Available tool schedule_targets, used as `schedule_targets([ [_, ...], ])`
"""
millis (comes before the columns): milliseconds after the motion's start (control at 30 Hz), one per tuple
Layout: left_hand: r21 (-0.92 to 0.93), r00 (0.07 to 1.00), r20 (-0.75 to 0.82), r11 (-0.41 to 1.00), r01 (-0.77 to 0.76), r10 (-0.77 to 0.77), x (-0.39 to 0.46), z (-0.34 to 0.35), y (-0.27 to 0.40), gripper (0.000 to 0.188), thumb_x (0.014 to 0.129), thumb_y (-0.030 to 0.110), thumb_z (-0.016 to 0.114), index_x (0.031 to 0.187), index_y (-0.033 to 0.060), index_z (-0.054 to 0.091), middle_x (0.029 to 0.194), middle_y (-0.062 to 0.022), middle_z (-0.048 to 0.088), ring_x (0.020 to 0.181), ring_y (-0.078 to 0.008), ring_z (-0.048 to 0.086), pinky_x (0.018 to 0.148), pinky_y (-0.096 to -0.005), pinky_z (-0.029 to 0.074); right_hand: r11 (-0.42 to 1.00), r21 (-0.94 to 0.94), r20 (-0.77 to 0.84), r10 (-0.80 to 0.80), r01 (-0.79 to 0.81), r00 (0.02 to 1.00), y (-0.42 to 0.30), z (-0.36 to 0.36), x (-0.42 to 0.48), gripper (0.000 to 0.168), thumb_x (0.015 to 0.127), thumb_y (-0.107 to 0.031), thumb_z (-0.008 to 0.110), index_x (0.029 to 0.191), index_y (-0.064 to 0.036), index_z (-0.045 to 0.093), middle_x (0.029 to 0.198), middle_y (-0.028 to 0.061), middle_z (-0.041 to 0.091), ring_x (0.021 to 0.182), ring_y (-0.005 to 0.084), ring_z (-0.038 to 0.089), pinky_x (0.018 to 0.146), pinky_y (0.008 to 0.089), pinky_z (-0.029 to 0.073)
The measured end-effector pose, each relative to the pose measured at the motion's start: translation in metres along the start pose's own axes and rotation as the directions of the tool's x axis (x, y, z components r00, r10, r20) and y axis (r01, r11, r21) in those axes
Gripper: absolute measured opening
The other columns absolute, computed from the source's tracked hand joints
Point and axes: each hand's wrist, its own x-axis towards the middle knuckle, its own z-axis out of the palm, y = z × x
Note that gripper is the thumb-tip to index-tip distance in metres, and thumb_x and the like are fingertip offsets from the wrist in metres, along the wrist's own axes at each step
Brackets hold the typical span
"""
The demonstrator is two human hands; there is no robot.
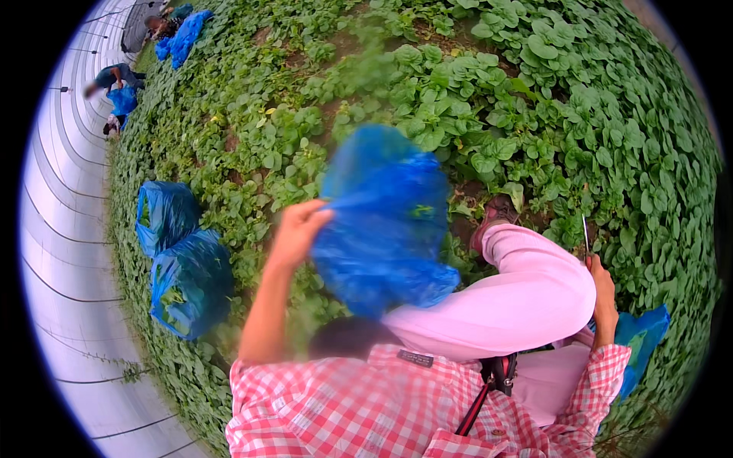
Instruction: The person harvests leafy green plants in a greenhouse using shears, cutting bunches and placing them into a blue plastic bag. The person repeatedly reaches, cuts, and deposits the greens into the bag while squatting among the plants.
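My left hand (300, 229) pinches the edge of a blue plastic bag (383, 223), which hangs spread out in front of me, blurred, with a bit of green showing on it. On the right, beside my bent knee, my right hand (601, 286) is closed around a knife or similar thin blade (584, 232) that points away from me among the leaves. The handle is mostly hidden by the fingers. Low leafy green plants (441, 103) surround me, and my shoe (497, 217) rests among them.
Two filled blue bags (192, 283) stand at the left. Another blue bag (644, 343) lies behind my right arm. People (114, 75) with blue bags (184, 39) are far off at upper left, by a pale sheeted greenhouse wall (74, 229). A strap with a small black pouch (504, 372) crosses my waist.
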Motion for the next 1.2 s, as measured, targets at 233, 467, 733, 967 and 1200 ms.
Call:
schedule_targets([
  [233, 0.292, 0.987, -0.018, 0.944, 0.156, -0.158, -0.025, -0.064, -0.060, 0.014, 0.090, 0.011, 0.064, 0.091, -0.0013, 0.071, 0.073, -0.0017, 0.065, 0.065, -0.0088, 0.057, 0.060, -0.0276, 0.046, 0.987, 0.094, 0.040, -0.131, 0.127, 0.991, -0.027, 0.009, 0.014, 0.037, 0.103, -0.036, 0.042, 0.102, -0.001, 0.053, 0.084, 0.0314, 0.065, 0.082, 0.0510, 0.063, 0.071, 0.0585, 0.047],
  [467, 0.989, 0.964, 0.097, 0.132, -0.066, -0.247, 0.046, 0.026, -0.054, 0.023, 0.083, 0.026, 0.071, 0.088, 0.0040, 0.071, 0.088, -0.0171, 0.069, 0.089, -0.0349, 0.067, 0.073, -0.0433, 0.054, 0.893, 0.445, 0.124, -0.141, 0.072, 0.982, -0.029, 0.009, 0.048, 0.038, 0.100, -0.033, 0.045, 0.108, 0.002, 0.057, 0.084, 0.0202, 0.066, 0.076, 0.0332, 0.064, 0.069, 0.0449, 0.048],
  [733, 0.649, 0.618, 0.567, 0.167, -0.743, 0.545, 0.169, 0.242, 0.021, 0.022, 0.078, 0.015, 0.068, 0.098, 0.0065, 0.067, 0.115, -0.0131, 0.061, 0.116, -0.0336, 0.053, 0.095, -0.0460, 0.045, 0.327, 0.857, 0.491, -0.287, -0.397, 0.823, -0.075, 0.053, 0.139, 0.037, 0.104, -0.038, 0.039, 0.107, -0.005, 0.057, 0.073, 0.0025, 0.063, 0.051, 0.0098, 0.055, 0.046, 0.0223, 0.040],
  [967, 0.595, 0.528, 0.782, -0.143, -0.791, 0.332, 0.266, 0.342, -0.020, 0.053, 0.077, 0.014, 0.068, 0.128, 0.0085, 0.057, 0.134, -0.0146, 0.053, 0.139, -0.0353, 0.036, 0.117, -0.0605, 0.019, 0.230, 0.817, 0.576, -0.353, -0.529, 0.737, -0.095, 0.095, 0.194, 0.043, 0.104, -0.041, 0.038, 0.114, -0.002, 0.054, 0.076, 0.0043, 0.063, 0.057, 0.0144, 0.062, 0.051, 0.0260, 0.047],
  [1200, 0.670, 0.572, 0.684, -0.080, -0.738, 0.453, 0.277, 0.293, -0.035, 0.065, 0.066, 0.038, 0.078, 0.118, 0.0058, 0.058, 0.120, -0.0126, 0.056, 0.125, -0.0319, 0.046, 0.107, -0.0558, 0.032, 0.228, 0.817, 0.554, -0.566, -0.530, 0.610, -0.104, 0.112, 0.217, 0.040, 0.103, -0.039, 0.038, 0.114, -0.003, 0.054, 0.078, 0.0065, 0.062, 0.058, 0.0138, 0.062, 0.054, 0.0251, 0.051],
])
